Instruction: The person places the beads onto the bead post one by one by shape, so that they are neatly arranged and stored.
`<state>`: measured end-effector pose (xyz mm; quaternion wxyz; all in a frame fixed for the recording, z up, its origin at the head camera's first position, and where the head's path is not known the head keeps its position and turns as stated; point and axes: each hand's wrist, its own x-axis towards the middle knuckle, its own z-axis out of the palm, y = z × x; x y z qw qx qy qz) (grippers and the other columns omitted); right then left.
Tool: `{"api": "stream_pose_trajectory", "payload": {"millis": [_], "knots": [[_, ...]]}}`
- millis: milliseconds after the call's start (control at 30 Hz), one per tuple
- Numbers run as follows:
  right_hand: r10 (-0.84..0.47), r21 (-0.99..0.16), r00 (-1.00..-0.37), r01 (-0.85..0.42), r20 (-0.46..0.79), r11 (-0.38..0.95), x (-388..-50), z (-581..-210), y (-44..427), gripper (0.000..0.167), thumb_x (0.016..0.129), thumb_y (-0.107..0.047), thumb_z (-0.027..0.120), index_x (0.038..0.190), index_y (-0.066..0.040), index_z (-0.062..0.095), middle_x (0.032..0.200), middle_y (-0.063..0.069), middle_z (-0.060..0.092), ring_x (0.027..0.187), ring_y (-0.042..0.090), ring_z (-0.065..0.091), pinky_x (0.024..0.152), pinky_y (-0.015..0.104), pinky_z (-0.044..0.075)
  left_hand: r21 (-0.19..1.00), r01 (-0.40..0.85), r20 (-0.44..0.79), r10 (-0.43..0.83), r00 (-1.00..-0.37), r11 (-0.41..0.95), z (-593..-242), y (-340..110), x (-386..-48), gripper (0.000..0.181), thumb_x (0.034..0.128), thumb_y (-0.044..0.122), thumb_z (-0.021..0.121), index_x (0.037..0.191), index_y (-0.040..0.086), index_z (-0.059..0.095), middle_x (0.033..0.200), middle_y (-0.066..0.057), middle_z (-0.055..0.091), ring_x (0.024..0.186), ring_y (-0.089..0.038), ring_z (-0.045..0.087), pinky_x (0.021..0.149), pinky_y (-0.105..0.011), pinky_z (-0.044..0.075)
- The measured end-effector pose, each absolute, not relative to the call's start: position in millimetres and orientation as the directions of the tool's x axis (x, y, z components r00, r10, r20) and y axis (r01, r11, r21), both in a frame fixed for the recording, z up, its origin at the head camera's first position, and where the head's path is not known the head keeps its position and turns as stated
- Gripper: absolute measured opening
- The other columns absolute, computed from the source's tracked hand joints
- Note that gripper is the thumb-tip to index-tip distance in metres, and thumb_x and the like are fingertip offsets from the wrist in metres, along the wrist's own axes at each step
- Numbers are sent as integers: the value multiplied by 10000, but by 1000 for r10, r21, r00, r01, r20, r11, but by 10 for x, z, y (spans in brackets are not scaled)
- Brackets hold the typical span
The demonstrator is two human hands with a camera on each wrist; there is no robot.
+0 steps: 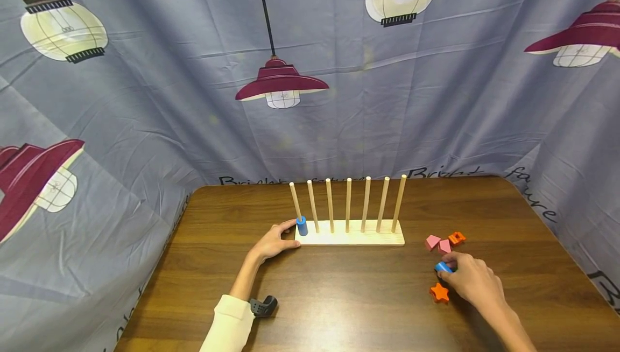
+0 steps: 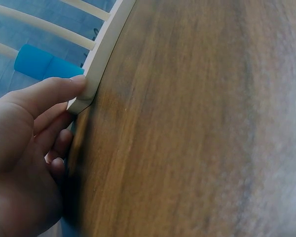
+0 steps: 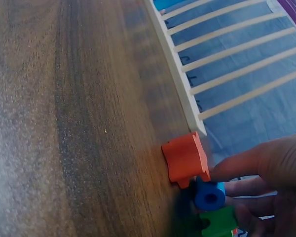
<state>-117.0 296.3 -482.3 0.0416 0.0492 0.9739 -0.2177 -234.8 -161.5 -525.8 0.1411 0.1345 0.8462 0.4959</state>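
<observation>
A pale wooden base [image 1: 350, 238] carries a row of several upright pegs. Around the leftmost peg sits a blue cylinder [image 1: 302, 226], also seen in the left wrist view [image 2: 44, 63]. My left hand [image 1: 272, 243] grips the base's left end, its thumb on the near edge beside that cylinder. At the right, my right hand [image 1: 473, 278] has thumb and fingers around another blue cylinder [image 1: 443, 268], whose hole shows in the right wrist view [image 3: 210, 196]. A green piece [image 3: 219, 220] lies against it, by the fingers. The orange star [image 1: 439, 293] lies just nearer the table's front.
Two pink pieces [image 1: 432, 242] and an orange piece with a hole [image 1: 457, 238] lie beyond my right hand. The brown table [image 1: 368, 293] ends at a grey-blue curtain [image 1: 339, 142] printed with lamps. A dark strap device is on my left wrist.
</observation>
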Motion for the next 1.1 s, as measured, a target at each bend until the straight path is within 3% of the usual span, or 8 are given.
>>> {"api": "stream_pose_trajectory", "payload": {"millis": [100,267,433,567,733,933,1100], "knots": [[60,-414,-995,86,-74,906,-1172,-4825,2947,286,830,-251,757,1052,-73,720,927,200,669,762,353,622,553,543,475,875,94,-101,369,-924,475,-5263,-1617,-2350,710,844,140,790,1468,11,476,1320,-224,483,1218,-370,406,1027,-575,333],[48,-430,-999,40,8,902,-1184,-4784,2882,365,829,-242,775,1120,-35,703,970,235,677,795,409,638,567,572,484,873,83,-115,368,-923,481,-5263,-1627,-2346,713,855,155,786,1477,17,465,1333,-223,472,1231,-369,405,1031,-578,335],[11,-536,-988,-75,157,841,-1223,-4728,2750,365,825,-148,804,1139,4,697,993,194,709,852,391,672,693,555,506,875,74,-120,363,-924,479,-5260,-1631,-2346,711,863,159,781,1482,21,459,1353,-227,461,1245,-373,400,1036,-589,330],[-7,-629,-975,-148,222,763,-1274,-4658,2599,326,830,-110,812,1126,-22,709,972,105,721,827,256,688,721,400,545,872,80,-119,367,-922,483,-5259,-1618,-2347,711,863,158,779,1481,16,458,1370,-239,459,1255,-385,402,1041,-589,329],[-18,-749,-967,-208,253,629,-1380,-4497,2342,325,848,-92,803,1144,-17,692,1011,112,718,858,202,697,724,204,530,868,84,-117,366,-923,490,-5252,-1606,-2337,709,858,150,781,1476,10,463,1371,-240,461,1257,-389,406,1040,-583,334],[-43,-849,-943,-317,331,422,-1531,-4287,1935,348,826,-4,801,1150,26,676,1056,158,699,945,141,665,819,230,534,866,89,-110,362,-926,491,-5259,-1611,-2343,706,850,144,785,1470,15,474,1340,-232,477,1242,-380,417,1029,-582,342],[-100,-892,-934,-358,344,277,-1647,-4067,1593,337,835,34,776,1159,26,685,1074,151,704,994,208,674,875,294,528,867,101,-97,363,-927,488,-5280,-1614,-2360,706,841,137,790,1464,15,483,1325,-234,487,1229,-378,423,1023,-575,349]]}}
